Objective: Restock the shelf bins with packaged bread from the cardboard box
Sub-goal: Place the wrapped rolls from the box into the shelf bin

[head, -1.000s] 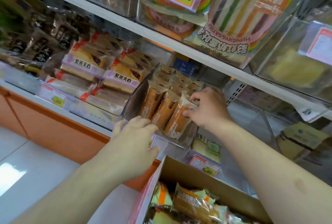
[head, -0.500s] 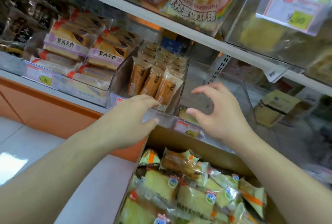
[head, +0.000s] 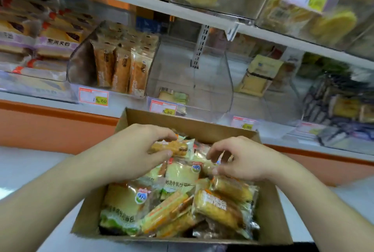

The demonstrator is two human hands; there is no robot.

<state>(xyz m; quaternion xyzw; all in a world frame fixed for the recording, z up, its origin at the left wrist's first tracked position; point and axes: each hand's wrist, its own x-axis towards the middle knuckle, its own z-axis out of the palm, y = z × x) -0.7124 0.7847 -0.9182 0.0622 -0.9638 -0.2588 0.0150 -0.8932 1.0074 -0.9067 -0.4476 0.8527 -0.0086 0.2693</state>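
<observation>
An open cardboard box (head: 183,118) sits below the shelf, filled with several wrapped bread packets. My left hand (head: 129,151) reaches into its far side and pinches a long golden bread packet (head: 179,147) between thumb and fingers. Beside it, my right hand (head: 245,159) hovers with fingers curled over clear wrappers in the pile; whether it holds one is unclear. On the shelf above, a clear bin (head: 80,65) holds upright brown bread packets (head: 121,67). The clear bin (head: 220,82) to its right holds only one flat packet (head: 174,97).
Price tags (head: 93,96) hang along the shelf front. Bins of sandwich bread (head: 54,43) stand at the left, with more bins at the right and on the upper shelf (head: 202,12). An orange base panel (head: 50,126) runs under the shelf, above a white floor.
Both hands came down from the brown-bread bin into the box. My left hand has taken hold of a long packet, and the view has tilted down.
</observation>
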